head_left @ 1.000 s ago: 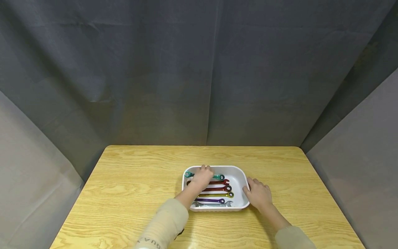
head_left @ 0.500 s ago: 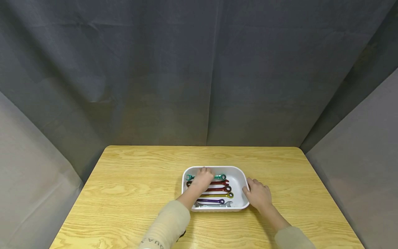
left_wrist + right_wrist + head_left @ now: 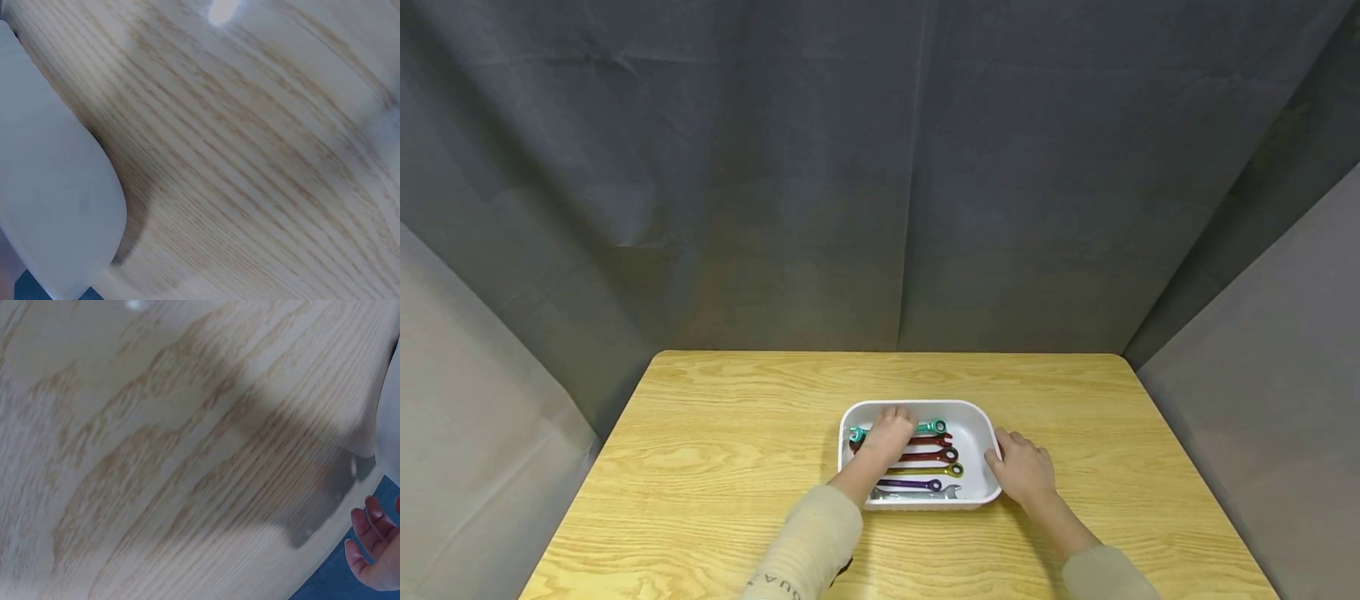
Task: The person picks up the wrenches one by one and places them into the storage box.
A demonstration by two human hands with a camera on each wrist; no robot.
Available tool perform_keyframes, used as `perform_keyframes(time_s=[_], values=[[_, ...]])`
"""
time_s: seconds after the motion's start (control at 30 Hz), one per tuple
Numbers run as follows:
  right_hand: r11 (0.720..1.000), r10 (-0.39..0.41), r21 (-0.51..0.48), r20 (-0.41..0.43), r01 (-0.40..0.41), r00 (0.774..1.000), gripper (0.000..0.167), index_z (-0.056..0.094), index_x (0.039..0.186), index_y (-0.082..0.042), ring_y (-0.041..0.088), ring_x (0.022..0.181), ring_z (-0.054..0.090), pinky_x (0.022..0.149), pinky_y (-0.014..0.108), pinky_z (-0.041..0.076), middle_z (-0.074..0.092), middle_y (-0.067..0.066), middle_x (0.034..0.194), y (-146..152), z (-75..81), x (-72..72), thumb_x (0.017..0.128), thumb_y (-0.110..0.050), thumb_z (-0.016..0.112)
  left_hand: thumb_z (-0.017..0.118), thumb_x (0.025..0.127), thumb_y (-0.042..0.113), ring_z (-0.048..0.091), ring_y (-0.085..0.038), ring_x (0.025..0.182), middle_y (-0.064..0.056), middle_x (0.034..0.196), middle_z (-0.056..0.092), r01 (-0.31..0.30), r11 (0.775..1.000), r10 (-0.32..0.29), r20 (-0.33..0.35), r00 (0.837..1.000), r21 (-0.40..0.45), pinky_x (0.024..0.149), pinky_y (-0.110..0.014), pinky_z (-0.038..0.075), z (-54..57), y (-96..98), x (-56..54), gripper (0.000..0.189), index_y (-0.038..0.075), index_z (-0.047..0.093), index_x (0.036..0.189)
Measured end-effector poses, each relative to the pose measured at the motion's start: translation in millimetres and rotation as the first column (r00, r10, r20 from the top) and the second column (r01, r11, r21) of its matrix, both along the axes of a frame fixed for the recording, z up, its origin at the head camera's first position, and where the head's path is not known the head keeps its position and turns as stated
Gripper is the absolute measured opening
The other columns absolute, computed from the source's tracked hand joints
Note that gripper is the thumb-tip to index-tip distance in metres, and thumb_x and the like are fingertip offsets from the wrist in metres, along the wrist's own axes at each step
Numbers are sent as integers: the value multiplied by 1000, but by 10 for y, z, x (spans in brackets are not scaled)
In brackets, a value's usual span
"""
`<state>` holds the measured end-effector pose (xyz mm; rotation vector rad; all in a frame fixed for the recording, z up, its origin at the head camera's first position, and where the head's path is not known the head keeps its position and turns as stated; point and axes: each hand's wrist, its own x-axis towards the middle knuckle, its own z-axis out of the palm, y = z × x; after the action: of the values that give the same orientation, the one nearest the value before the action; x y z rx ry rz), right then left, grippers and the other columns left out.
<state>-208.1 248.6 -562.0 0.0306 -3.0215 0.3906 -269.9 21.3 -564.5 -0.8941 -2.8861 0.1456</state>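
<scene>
A white tray sits on the table with a row of combination wrenches in it. My left hand reaches into its far left part and grips a green wrench by the middle, both ends showing. Nearer to me lie two red wrenches, a yellow wrench, a purple wrench and a silver wrench; my left forearm hides some left ends. My right hand holds the tray's right side, thumb over the rim. In the right wrist view, the right hand's curled fingers show at lower right.
The wood-grain table extends to both sides of the tray. Dark grey curtain rises behind its far edge, with lighter panels at the sides. The tray's outer wall fills the left of the left wrist view.
My left hand has moved slightly toward me with the green wrench, whose left end now lies closer to the red wrenches. The right hand and the tray have stayed put.
</scene>
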Motion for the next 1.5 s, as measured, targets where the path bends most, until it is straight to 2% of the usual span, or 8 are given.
perform_keyframes(time_s=[0.43,0.73,0.87,1.17,1.37,1.5], values=[[1000,6,-1,3,-6,1000,38,56,115,-6,38,93,58,77,54,42,61,16,101,-1,7,9,87,-30,49,64,74,0,54,-21,97,-5,103,60,-4,1000,4,-4,1000,17,80,-31,49,-29,-1,3,35,15,63,106],[1000,7,-4,11,-7,1000,38,56,116,-6,38,95,57,77,54,42,61,17,103,-4,20,8,87,-30,48,62,77,0,53,-23,108,-6,115,58,-2,999,0,62,998,33,88,-35,47,-40,-13,-7,38,15,61,112],[1000,7,-3,16,-7,1000,39,56,116,-6,38,96,57,78,55,41,60,17,104,-8,29,11,87,-31,48,62,77,1,52,-22,109,-5,117,58,3,999,-6,65,998,44,90,-36,46,-60,-23,-11,38,16,61,112],[1000,6,-6,22,-6,1000,41,55,118,-5,40,98,56,80,56,40,60,19,106,-8,41,12,87,-31,48,60,81,3,50,-20,114,-3,121,56,4,999,-9,95,995,51,94,-34,44,-28,-58,3,38,15,60,116],[1000,3,0,26,-3,1000,40,55,117,-5,39,95,57,78,54,41,60,18,105,-13,59,18,87,-31,48,60,84,15,54,-17,103,-1,107,59,9,996,-14,67,998,83,88,-31,47,-48,-101,10,23,15,63,107],[1000,-3,-1,34,3,999,40,55,118,-6,39,94,57,78,54,41,60,17,105,-17,56,18,87,-31,49,63,82,21,55,-16,97,0,100,60,11,995,-16,55,998,96,84,-31,48,-22,-143,28,22,14,63,103]])
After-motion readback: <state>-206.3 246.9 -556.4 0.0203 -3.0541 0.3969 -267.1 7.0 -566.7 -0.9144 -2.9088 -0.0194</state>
